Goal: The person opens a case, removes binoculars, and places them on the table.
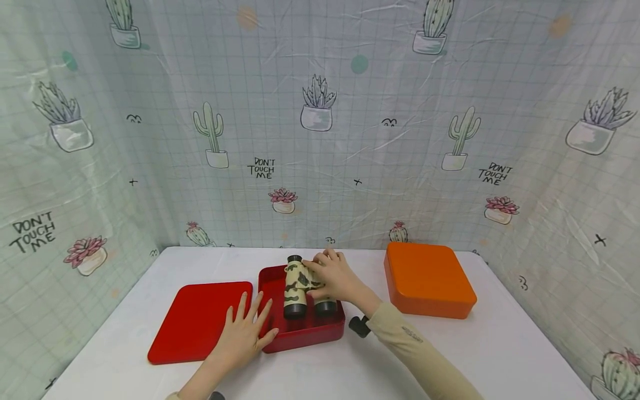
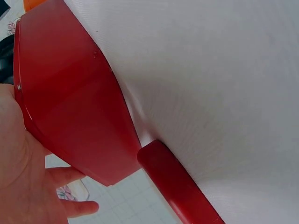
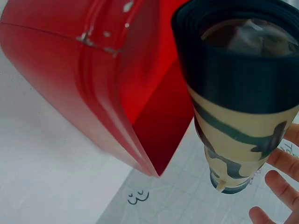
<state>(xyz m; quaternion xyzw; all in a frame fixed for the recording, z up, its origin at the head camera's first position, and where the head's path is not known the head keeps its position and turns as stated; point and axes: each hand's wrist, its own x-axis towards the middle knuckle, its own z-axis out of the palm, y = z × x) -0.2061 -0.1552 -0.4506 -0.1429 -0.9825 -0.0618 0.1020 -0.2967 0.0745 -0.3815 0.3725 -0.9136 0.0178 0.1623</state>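
Observation:
Camouflage-patterned toy binoculars [image 1: 296,280] with black ends sit within the outline of an open red box [image 1: 300,339], their far end overlapping its back rim. My right hand [image 1: 336,278] lies over the right barrel, fingers at the far part and thumb nearer me, holding it. Close up in the right wrist view, one barrel [image 3: 238,135] rises beside the red wall [image 3: 107,93], with spread fingertips [image 3: 280,186] at its right. My left hand [image 1: 244,330] has its fingers spread straight over the box's left edge. In the left wrist view, the palm [image 2: 23,168] is against the box side [image 2: 70,93].
A flat red lid [image 1: 200,322] lies left of the box, partly under the left hand. An orange box [image 1: 431,280] stands at the back right. The white table [image 1: 500,355] backs onto a cactus-print curtain [image 1: 360,139]. A small black device [image 1: 359,326] is at the right wrist.

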